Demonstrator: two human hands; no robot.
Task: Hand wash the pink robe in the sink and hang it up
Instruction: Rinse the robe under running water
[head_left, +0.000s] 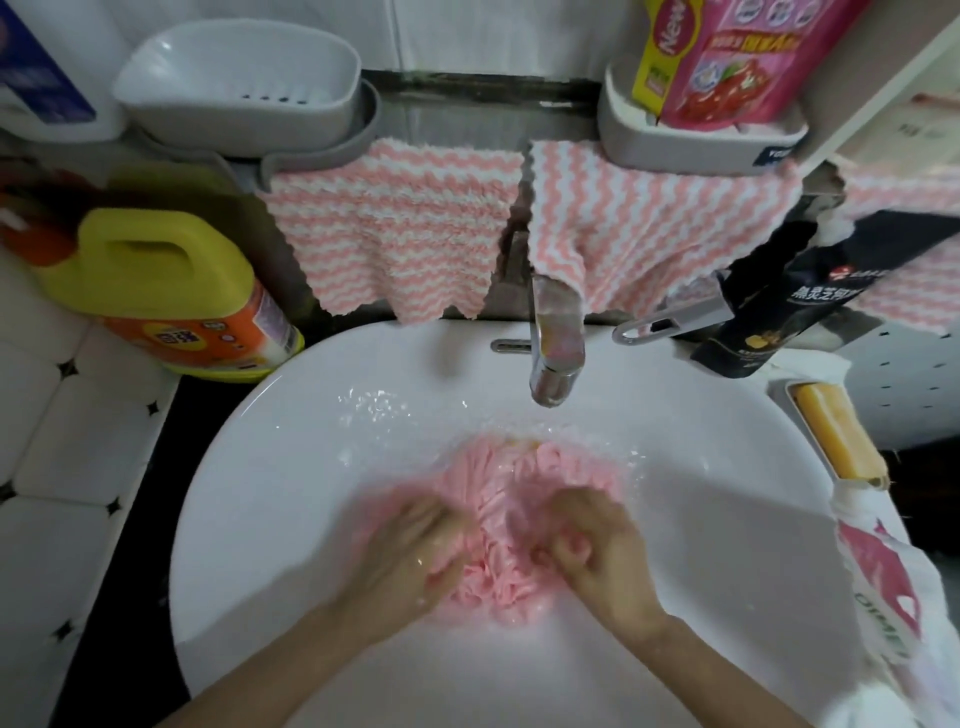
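Pink robe (493, 483), bunched in sink (270, 467), runs toward faucet (553, 353); left hand (415, 551) and right hand (592, 545) clutch it.

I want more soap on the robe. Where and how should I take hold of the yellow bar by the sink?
Pinch the yellow bar across its narrow width near the middle, coming from above with the right hand: it lies flat in its dish on the right of the sink.

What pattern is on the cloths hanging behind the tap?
The cloths have pink-and-white wavy stripes; head view.
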